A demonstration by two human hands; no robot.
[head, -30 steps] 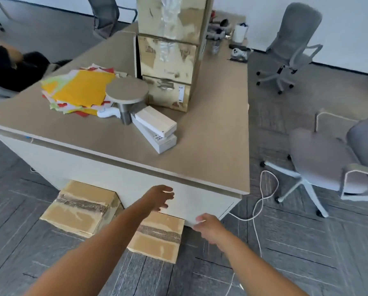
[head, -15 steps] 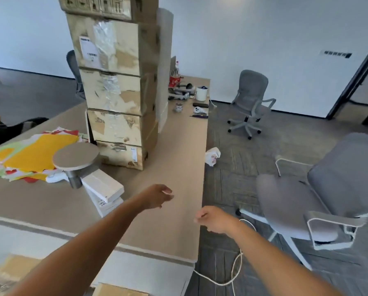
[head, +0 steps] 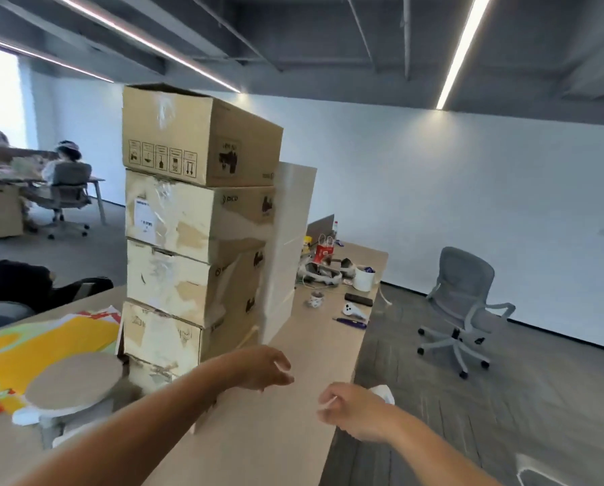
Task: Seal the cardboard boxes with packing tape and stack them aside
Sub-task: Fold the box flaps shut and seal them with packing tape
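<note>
A tall stack of several taped cardboard boxes (head: 195, 222) stands on the tan table (head: 293, 398), the top box (head: 195, 135) brown with printed handling symbols. My left hand (head: 263, 368) hovers in front of the stack's lower boxes, fingers loosely curled and holding nothing. My right hand (head: 351, 408) floats to its right above the table edge, fingers loosely bent and empty. Neither hand touches a box. No tape roll shows in either hand.
Coloured paper sheets (head: 44, 349) and a round tan disc on a stand (head: 74, 385) lie left of the stack. A white panel (head: 288, 247) leans behind it. Cups, a remote and clutter (head: 342, 285) sit at the far end. A grey office chair (head: 463, 306) stands right; people sit far left.
The view has tilted up from the floor boxes under the table to the whole stack and ceiling. Both hands rose from below the table edge to above the tabletop.
</note>
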